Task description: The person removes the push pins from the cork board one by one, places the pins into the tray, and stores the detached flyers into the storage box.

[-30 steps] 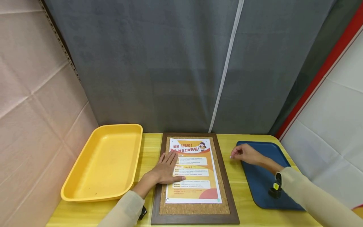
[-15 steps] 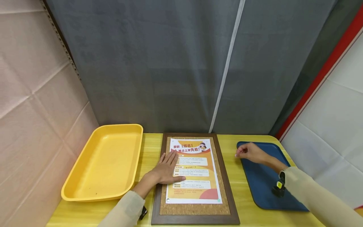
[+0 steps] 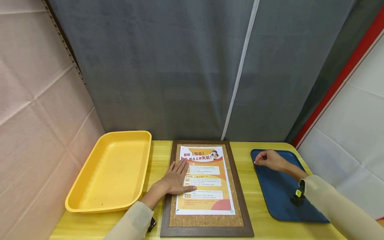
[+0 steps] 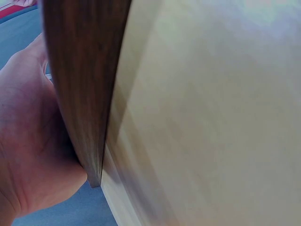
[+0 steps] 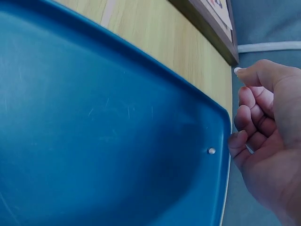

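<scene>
A printed orange-and-white poster lies on a cork board with a dark wooden frame. My left hand rests flat on the poster's left side, fingers spread; in the left wrist view its palm edge overlaps the frame. Over the far left corner of the blue tray, my right hand pinches what looks like a small white thumbtack between thumb and forefinger. A small round silvery tack lies in the tray near that hand. Small round spots show at the poster's lower corners.
A deep yellow tray stands left of the board, with a few tiny specks on its floor. All stand on a yellow wood-grain table. A grey curtain closes the back, with pale cloth on both sides.
My right hand has shifted right, from the gap beside the board to over the blue tray's far left corner. The left hand stays flat on the poster.
</scene>
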Demonstrator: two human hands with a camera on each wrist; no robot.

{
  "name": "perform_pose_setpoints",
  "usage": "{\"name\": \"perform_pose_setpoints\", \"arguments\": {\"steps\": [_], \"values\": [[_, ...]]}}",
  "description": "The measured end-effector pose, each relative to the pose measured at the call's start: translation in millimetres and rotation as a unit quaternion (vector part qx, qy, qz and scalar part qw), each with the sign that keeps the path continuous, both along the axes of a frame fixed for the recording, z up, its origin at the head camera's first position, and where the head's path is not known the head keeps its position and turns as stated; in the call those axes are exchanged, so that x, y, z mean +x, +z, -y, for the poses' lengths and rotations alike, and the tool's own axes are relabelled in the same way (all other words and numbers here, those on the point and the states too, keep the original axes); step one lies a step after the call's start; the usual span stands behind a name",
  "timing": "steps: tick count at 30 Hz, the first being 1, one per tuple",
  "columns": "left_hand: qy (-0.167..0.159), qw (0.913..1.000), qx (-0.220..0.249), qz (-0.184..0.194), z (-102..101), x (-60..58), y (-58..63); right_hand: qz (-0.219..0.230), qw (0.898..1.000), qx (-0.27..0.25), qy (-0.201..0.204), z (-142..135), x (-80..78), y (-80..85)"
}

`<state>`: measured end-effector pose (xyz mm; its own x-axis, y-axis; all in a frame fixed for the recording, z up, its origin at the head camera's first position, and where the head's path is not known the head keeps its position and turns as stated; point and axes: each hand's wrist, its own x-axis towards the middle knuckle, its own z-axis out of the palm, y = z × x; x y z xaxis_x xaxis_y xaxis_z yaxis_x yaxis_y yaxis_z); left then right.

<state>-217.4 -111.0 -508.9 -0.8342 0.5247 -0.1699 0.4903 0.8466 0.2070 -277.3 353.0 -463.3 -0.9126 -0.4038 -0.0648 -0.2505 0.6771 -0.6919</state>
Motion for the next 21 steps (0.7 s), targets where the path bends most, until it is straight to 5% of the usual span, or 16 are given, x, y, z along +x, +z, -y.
{"name": "perform_pose_setpoints", "arguments": {"steps": [21], "values": [[0.000, 1.0000, -0.002, -0.003, -0.7, 0.3, 0.0, -0.023, 0.997, 0.036, -0.062, -28.6, -5.1, -15.7]]}}
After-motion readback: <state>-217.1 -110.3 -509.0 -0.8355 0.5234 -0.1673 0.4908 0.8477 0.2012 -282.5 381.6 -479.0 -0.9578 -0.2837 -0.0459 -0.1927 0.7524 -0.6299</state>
